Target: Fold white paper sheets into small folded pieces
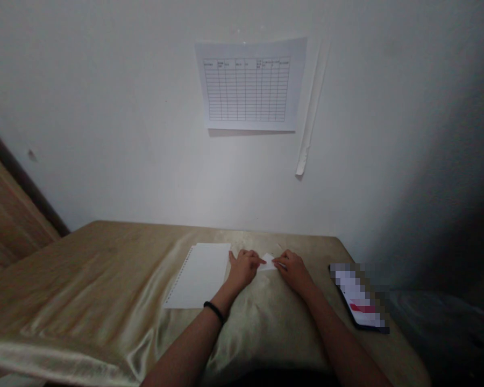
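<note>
Two narrowed grips, left hand (245,265) and right hand (292,267), hold a paper (269,262) between them on the surface (92,274), seemingly mid-fold, any further crease calling for careful alignment.

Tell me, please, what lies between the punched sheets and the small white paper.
In the head view, the left hand lies between the punched sheets and small white paper.

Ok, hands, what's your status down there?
Left hand, right hand: fingers at small white paper. Hole-punched sheets beside left hand. Smartphone off to the right, not in the way.
</note>
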Demonstrator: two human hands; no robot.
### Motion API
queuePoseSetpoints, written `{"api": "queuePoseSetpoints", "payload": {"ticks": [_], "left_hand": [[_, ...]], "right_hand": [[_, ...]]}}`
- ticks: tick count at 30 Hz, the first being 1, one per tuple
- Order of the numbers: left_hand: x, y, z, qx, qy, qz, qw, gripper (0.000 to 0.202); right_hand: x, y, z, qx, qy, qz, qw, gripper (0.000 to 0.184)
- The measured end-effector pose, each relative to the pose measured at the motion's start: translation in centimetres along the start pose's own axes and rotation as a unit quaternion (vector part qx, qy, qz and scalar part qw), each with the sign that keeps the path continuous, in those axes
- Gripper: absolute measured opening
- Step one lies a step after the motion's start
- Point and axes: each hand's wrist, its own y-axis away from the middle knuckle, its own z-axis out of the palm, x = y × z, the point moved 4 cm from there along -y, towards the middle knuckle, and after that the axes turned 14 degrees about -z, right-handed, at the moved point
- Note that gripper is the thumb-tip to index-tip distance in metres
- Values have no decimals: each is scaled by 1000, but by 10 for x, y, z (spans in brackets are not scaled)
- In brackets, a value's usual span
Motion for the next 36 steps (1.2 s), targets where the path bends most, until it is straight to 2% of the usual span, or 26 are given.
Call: {"api": "queuePoseSetpoints", "payload": {"ticks": [16, 22, 26, 36], "left_hand": [[2, -2, 2, 13, -2, -1, 1000, 34], [3, 1, 1, 22, 5, 17, 1000, 16], [4, 2, 1, 34, 8, 36, 999, 14], [5, 4, 5, 21, 6, 65, 998, 19]], "right_hand": [[-5, 1, -2, 10, 14, 14, 1000, 21], [-8, 2, -2, 15, 22, 21, 999, 21], [-9, 1, -3, 15, 32, 35, 999, 20], [-12, 2, -3, 27, 46, 40, 998, 19]]}}
